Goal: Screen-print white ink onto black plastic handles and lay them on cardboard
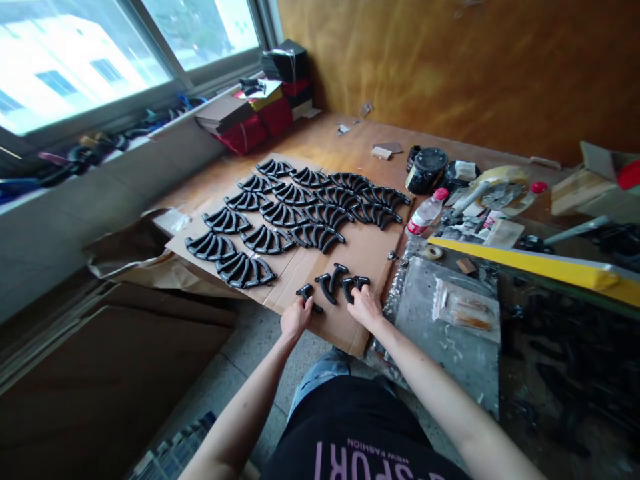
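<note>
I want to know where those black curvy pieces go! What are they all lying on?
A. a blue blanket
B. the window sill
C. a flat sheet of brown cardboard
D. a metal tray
C: the black curved pieces lie in rows on a flat brown cardboard sheet, and the left hand and right hand touch pieces at its near edge.

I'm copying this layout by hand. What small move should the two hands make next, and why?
Probably slide the loose curved black plastic pieces together into a nested fan: left hand and right hand each touch one, and the groups further up the flat brown cardboard sheet are nested.
</note>
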Tool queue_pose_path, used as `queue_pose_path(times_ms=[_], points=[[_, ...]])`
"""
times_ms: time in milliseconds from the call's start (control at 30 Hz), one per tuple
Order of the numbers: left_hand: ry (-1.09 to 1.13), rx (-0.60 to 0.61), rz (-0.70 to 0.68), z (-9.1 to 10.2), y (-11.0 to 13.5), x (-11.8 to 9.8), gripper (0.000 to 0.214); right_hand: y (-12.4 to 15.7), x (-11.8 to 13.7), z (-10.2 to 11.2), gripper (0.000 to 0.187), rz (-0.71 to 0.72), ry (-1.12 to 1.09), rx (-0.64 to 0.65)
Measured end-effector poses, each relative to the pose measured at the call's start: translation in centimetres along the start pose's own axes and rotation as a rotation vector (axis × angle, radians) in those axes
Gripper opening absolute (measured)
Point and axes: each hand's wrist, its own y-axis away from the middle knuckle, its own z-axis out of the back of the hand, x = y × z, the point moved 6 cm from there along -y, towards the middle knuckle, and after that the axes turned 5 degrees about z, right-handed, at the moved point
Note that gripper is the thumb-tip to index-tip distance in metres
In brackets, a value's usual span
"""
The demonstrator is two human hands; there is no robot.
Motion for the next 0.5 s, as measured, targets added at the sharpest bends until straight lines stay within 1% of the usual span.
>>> queue_pose_path(times_ms=[67, 133, 200, 233, 267, 333, 400, 500], points=[[0.002, -0.086, -0.127, -0.3, 1.0, -0.5, 0.039, 0.0, -1.1, 0.1, 0.028, -0.055, 0.001, -0.025], [0.007, -0.152, -0.325, -0.9, 2.3, -1.4, 0.036, 0.0, -2.3, 0.3, 0.028, -0.119, 0.007, -0.058], [-0.013, -0.17, -0.484, -1.7, 3.2, -2.3, 0.035, -0.3, -2.8, 0.4, 0.028, -0.167, 0.009, -0.074], [-0.031, -0.161, -0.516, -2.1, 3.4, -2.6, 0.036, -0.6, -2.8, 0.5, 0.029, -0.177, 0.008, -0.078], [-0.047, -0.155, -0.523, -2.4, 3.3, -2.9, 0.037, -0.8, -2.6, 0.5, 0.029, -0.179, 0.005, -0.079], [-0.07, -0.148, -0.496, -2.5, 2.9, -3.5, 0.04, -1.4, -2.0, 0.6, 0.031, -0.177, -0.001, -0.08], [-0.089, -0.145, -0.453, -2.2, 2.2, -4.1, 0.042, -1.8, -1.4, 0.6, 0.031, -0.177, -0.006, -0.082], [-0.12, -0.143, -0.428, -1.7, 1.3, -5.0, 0.038, -2.2, -1.1, 0.5, 0.031, -0.177, -0.013, -0.083]])
